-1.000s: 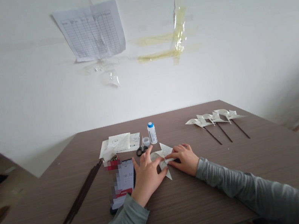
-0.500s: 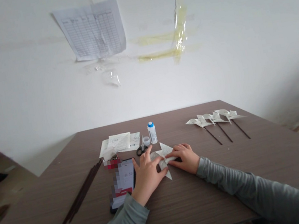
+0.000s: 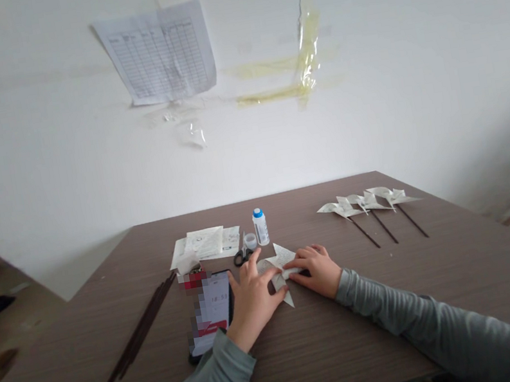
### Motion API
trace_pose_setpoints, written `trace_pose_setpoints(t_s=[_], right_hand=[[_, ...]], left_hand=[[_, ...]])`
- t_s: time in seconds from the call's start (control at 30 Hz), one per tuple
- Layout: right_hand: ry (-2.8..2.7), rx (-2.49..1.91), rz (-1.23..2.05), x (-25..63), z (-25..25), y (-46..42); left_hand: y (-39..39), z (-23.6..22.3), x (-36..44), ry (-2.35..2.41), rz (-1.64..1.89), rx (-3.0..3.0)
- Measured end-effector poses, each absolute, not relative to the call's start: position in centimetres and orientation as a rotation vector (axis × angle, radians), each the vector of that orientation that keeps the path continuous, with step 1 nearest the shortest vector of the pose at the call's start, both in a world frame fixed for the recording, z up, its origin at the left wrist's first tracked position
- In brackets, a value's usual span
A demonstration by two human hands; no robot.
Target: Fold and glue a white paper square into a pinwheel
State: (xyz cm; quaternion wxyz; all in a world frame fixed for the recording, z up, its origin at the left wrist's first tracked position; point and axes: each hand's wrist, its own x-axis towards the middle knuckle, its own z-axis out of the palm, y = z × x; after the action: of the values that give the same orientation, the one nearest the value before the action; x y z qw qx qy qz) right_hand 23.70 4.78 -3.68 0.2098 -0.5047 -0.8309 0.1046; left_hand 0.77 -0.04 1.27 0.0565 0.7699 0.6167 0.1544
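A printed paper pinwheel (image 3: 283, 256) lies on the brown table between my two hands, its pointed corners sticking out at the top and bottom. My left hand (image 3: 255, 295) pinches its left side near the centre with thumb and index finger, the other fingers stretched forward. From the right, my right hand (image 3: 316, 269) presses thumb and fingertips together on a folded blade close to the middle. Both hands hide parts of the paper. Just beyond them stand a white glue bottle (image 3: 260, 228) with a blue cap and a small clear tub (image 3: 250, 240), beside black-handled scissors (image 3: 241, 257).
A phone (image 3: 214, 315) lies left of my left hand. Further left is a bundle of dark sticks (image 3: 137, 334); behind it are paper sheets (image 3: 205, 243) and a small red container (image 3: 193, 279). Three finished-looking pinwheels (image 3: 368, 201) on sticks lie at back right, before the wall.
Both hands keep their hold on the paper pinwheel with hardly any movement. The whole view has shifted very slightly.
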Motion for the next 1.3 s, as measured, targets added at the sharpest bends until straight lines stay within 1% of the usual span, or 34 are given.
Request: trace_pose_setpoints(t_s=[0.47,0.73,0.87,1.3], right_hand=[[-2.331,-1.396,0.288,23.5,-3.6,4.8],[-2.302,-1.357,0.366,24.1,-4.3,5.5],[-2.285,-1.353,0.404,24.1,-4.4,5.7],[-2.348,-1.412,0.331,23.6,-3.4,5.2]], left_hand=[[0.1,0.7,0.4,1.863,0.443,2.369],[0.0,0.7,0.4,1.864,0.526,2.321],[-0.1,1.0,0.5,1.852,0.498,2.318],[-0.3,1.8,0.8,1.89,0.302,2.311]])
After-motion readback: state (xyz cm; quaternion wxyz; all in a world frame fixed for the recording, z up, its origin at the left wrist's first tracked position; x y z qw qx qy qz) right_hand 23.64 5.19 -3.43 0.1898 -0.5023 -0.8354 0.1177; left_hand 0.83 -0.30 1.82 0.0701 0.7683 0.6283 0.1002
